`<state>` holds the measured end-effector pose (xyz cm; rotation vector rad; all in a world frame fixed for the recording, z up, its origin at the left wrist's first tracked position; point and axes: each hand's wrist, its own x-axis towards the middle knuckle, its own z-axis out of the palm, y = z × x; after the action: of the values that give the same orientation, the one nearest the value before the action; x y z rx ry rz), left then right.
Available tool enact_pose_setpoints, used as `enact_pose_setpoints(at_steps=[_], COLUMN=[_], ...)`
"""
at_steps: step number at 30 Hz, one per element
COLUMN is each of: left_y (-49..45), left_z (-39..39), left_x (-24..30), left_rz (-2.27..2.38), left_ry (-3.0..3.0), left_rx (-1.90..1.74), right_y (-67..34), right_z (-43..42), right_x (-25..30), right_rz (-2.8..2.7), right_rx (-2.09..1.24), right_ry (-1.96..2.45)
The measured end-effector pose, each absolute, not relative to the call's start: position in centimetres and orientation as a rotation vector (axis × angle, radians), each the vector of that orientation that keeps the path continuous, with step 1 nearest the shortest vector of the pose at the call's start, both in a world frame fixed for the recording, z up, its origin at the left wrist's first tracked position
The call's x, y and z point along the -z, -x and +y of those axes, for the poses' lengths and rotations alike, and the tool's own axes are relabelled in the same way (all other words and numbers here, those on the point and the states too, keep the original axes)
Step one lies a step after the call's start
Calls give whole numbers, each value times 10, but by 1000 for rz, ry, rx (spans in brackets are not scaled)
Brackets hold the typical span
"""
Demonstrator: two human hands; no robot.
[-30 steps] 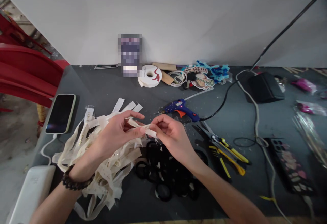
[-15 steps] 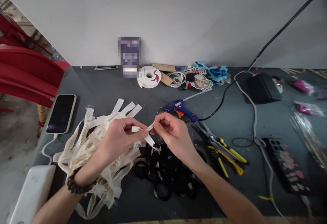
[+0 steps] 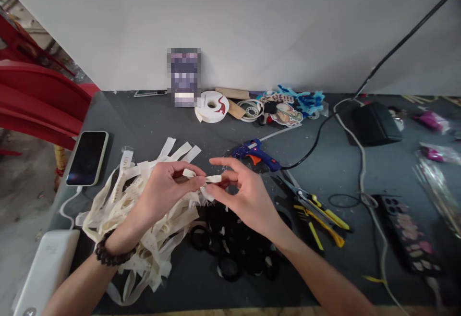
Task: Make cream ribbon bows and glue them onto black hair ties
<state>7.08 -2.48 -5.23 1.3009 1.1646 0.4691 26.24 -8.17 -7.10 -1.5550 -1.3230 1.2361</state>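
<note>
Red chair [image 3: 36,100] at left, phone [image 3: 87,158], white power bank [image 3: 46,273]

Narrow cream ribbon [image 3: 213,178]; folded over; held midair, roughly level.

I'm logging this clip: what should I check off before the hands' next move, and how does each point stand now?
1. Cream ribbon strip pinched in the left hand: ok, between thumb and forefinger.
2. Right hand gripping the strip firmly: cannot tell; its forefinger is raised.
3. Blue glue gun lying on the table, in neither hand: ok.
4. Glue gun hot: cannot tell; a red light shows.
5. Loose ribbons sorted: not ok, heaped in a jumble.
6. Black hair ties nearby: ok, partly hidden by the right hand.
</note>
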Motion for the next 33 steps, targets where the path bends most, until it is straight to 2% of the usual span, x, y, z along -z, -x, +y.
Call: enact_pose_setpoints(at_steps=[6,12,25,33], left_y=[-66,-63,-64,-64], left_z=[-22,-22,-21,-21], left_x=[55,57,50,50], left_rz=[1116,1191,1089,1159], left_ry=[-1296,-1385,-1459,-1400], left_rx=[-468,-562,-478,-491], right_y=[-266,-256,-256,-261], right_z=[-78,-80,-83,-79], right_x=[74,75,77,84], right_rz=[-1428,-1571,-1428,-1295], right_rx=[-1169,-964,-1245,-1221], right_ry=[1567,1531,1484,1504])
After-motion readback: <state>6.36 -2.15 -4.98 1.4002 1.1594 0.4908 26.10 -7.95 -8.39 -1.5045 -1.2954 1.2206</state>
